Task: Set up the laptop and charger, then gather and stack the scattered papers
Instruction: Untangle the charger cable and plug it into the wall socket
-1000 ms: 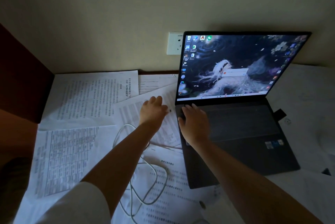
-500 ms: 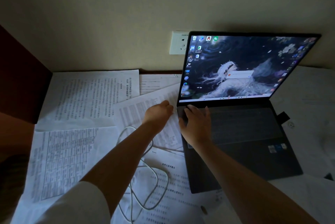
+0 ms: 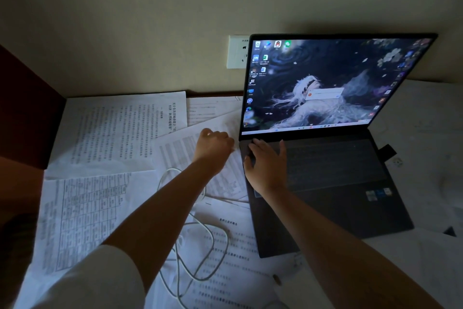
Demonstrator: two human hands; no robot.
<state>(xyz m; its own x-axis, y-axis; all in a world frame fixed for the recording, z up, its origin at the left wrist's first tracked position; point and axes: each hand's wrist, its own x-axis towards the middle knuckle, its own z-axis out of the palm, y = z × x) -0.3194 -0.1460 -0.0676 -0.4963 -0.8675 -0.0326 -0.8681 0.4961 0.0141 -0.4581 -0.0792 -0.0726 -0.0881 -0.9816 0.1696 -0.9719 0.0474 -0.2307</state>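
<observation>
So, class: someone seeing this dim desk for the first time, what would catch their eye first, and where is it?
First the open laptop at the right, its lit screen the brightest thing in the dim room. Next the two hands: the right hand flat on the keyboard's left edge, the left hand curled just beside it. Then the scattered papers at the left, with a white cable looped over them.

Single head-worn wide-angle view, close above desk, facing forward and down toward the wall.

A white wall socket (image 3: 236, 52) on a pale cream wall (image 3: 150, 20), upper centre of frame.
A dark reddish-brown wooden panel (image 3: 27, 113) stands at left.
</observation>
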